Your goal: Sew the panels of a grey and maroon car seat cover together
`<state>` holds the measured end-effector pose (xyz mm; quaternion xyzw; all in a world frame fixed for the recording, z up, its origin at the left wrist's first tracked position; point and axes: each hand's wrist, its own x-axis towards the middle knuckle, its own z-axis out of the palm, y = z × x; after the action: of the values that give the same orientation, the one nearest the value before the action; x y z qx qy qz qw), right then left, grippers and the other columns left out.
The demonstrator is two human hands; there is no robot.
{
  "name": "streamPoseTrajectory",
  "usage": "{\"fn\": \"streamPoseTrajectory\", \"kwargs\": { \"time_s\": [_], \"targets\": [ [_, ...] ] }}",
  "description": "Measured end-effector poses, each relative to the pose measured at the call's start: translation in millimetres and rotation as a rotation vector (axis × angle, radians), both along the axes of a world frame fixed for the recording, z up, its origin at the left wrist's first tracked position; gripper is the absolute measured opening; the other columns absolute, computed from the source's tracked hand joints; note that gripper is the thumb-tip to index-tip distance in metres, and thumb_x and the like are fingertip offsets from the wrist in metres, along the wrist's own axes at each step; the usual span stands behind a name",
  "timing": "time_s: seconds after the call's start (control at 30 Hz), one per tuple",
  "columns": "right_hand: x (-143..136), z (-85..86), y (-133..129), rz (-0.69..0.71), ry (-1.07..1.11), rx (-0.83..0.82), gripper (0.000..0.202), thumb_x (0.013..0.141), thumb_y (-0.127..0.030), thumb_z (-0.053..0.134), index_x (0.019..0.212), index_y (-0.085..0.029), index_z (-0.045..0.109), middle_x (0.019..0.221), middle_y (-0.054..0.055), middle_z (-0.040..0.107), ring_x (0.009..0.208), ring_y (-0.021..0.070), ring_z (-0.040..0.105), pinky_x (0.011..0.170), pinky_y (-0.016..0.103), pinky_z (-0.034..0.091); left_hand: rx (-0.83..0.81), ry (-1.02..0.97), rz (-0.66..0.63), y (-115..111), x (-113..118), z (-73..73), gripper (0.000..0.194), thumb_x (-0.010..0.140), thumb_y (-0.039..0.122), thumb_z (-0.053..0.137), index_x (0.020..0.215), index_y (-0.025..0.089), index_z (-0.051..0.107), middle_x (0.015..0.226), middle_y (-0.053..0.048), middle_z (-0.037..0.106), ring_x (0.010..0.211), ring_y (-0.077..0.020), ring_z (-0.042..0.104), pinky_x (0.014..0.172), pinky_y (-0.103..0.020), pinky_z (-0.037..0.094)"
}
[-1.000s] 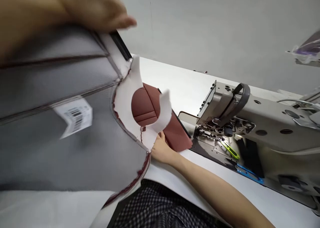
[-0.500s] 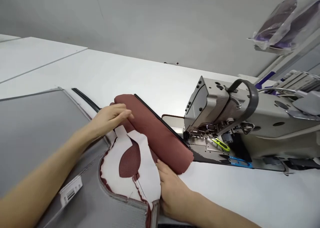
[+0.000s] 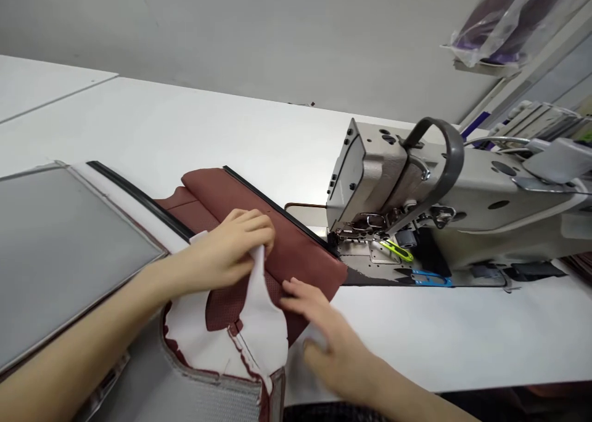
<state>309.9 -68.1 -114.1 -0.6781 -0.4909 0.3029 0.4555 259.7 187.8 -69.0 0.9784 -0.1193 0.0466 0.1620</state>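
A sewn seat cover lies inside out across the table, with grey backing and maroon leather edged by a black strip. My left hand is closed on the top of a white backing flap, lifting its edge. Below that hand a patch of perforated maroon material shows through the opening in the white backing. My right hand has its fingers apart, the tips at the maroon leather just right of the flap. Its thumb is held away from the cover.
A sewing machine stands on the right. Yellow-green thread snips lie on its bed, with blue-handled snips nearer me. Plastic-wrapped maroon thread cones sit at upper right. The white table runs along the grey wall.
My left hand has moved right and taken hold of the white flap, raising it. My right hand has drawn back from the flap's edge and its fingers have spread. The view has shifted slightly.
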Motion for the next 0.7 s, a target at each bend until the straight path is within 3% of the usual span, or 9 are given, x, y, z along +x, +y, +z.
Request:
{"fn": "streamPoseTrajectory", "kwargs": {
  "time_s": [0.07, 0.17, 0.2, 0.27, 0.33, 0.4, 0.5, 0.6, 0.7],
  "targets": [
    [8, 4.9, 3, -0.149, 0.312, -0.013, 0.037, 0.092, -0.036, 0.049, 0.121, -0.015, 0.058, 0.106, 0.013, 0.069, 0.102, 0.0238, 0.066, 0.085, 0.038, 0.056, 0.130, -0.131, -0.107, -27, 8, -4.8, 0.022, 0.075, 0.003, 0.044, 0.083, 0.019, 0.056, 0.096, -0.007, 0.060, 0.097, -0.0250, 0.052, 0.099, -0.049, 0.035],
    [12, 7.0, 9, -0.227, 0.569, -0.194, 0.036, 0.086, -0.051, 0.060, 0.083, -0.015, 0.061, 0.067, 0.002, 0.064, 0.051, 0.0110, 0.057, 0.049, 0.021, 0.044, 0.123, -0.193, -0.258, -53, 20, -16.3, 0.026, 0.084, 0.003, 0.041, 0.097, 0.019, 0.058, 0.114, -0.008, 0.061, 0.116, -0.0268, 0.048, 0.113, -0.056, 0.020],
    [10, 5.6, 11, -0.242, 0.617, -0.235, 0.038, 0.084, -0.052, 0.061, 0.074, -0.015, 0.058, 0.066, 0.002, 0.063, 0.045, 0.0085, 0.053, 0.045, 0.020, 0.040, 0.059, -0.185, -0.217, -54, 23, -19.0, 0.031, 0.085, 0.004, 0.040, 0.106, 0.019, 0.057, 0.124, -0.009, 0.058, 0.125, -0.0274, 0.044, 0.114, -0.056, 0.019],
    [6, 0.5, 14, -0.284, 0.721, -0.245, 0.043, 0.081, -0.054, 0.059, 0.066, -0.015, 0.056, 0.065, 0.004, 0.064, 0.041, 0.0074, 0.052, 0.042, 0.019, 0.037, -0.159, -0.090, 0.011, -47, 27, -20.7, 0.041, 0.086, 0.008, 0.042, 0.124, 0.019, 0.050, 0.136, -0.012, 0.052, 0.130, -0.0284, 0.042, 0.111, -0.053, 0.030],
    [1, -4.0, 15, -0.304, 0.790, -0.213, 0.043, 0.079, -0.055, 0.058, 0.064, -0.015, 0.057, 0.059, 0.004, 0.063, 0.043, 0.0095, 0.054, 0.044, 0.020, 0.041, -0.459, 0.179, 0.218, -36, 29, -18.8, 0.041, 0.090, 0.025, 0.048, 0.131, 0.018, 0.046, 0.126, -0.012, 0.057, 0.112, -0.0265, 0.056, 0.095, -0.045, 0.047],
    [-3, -4.5, 13, -0.300, 0.783, -0.206, 0.042, 0.081, -0.053, 0.055, 0.065, -0.015, 0.058, 0.052, 0.002, 0.060, 0.043, 0.0108, 0.055, 0.047, 0.021, 0.045, -0.762, 0.501, 0.254, -31, 30, -16.5, 0.048, 0.089, 0.045, 0.056, 0.128, 0.019, 0.047, 0.106, -0.008, 0.064, 0.088, -0.0209, 0.062, 0.077, -0.035, 0.052],
    [-5, 0.7, 6, -0.300, 0.529, -0.142, 0.035, 0.090, -0.041, 0.049, 0.067, -0.016, 0.059, 0.058, 0.003, 0.062, 0.051, 0.0132, 0.059, 0.054, 0.026, 0.050, -1.081, 0.705, 0.187, -41, 30, -15.3, 0.047, 0.080, 0.047, 0.071, 0.112, 0.017, 0.054, 0.085, -0.001, 0.061, 0.071, -0.0128, 0.057, 0.061, -0.023, 0.045],
    [-6, 0.6, -4, -0.226, -0.051, 0.085, 0.025, 0.091, -0.018, 0.044, 0.092, -0.014, 0.068, 0.102, 0.012, 0.069, 0.098, 0.0221, 0.065, 0.087, 0.037, 0.055, -1.231, 0.653, 0.202, -54, 29, -13.5, 0.034, 0.080, 0.041, 0.073, 0.087, 0.015, 0.054, 0.066, 0.003, 0.055, 0.057, -0.0071, 0.047, 0.053, -0.018, 0.036],
    [-7, -14.0, -7, -0.084, -0.531, 0.092, 0.042, 0.092, -0.014, 0.045, 0.133, -0.007, 0.053, 0.139, 0.017, 0.051, 0.135, 0.0296, 0.040, 0.114, 0.048, 0.037, -1.258, 0.685, 0.164, -57, 35, -11.7, 0.031, 0.090, 0.045, 0.061, 0.084, 0.015, 0.054, 0.058, 0.001, 0.056, 0.055, -0.0097, 0.051, 0.056, -0.021, 0.041]
  ]
}}
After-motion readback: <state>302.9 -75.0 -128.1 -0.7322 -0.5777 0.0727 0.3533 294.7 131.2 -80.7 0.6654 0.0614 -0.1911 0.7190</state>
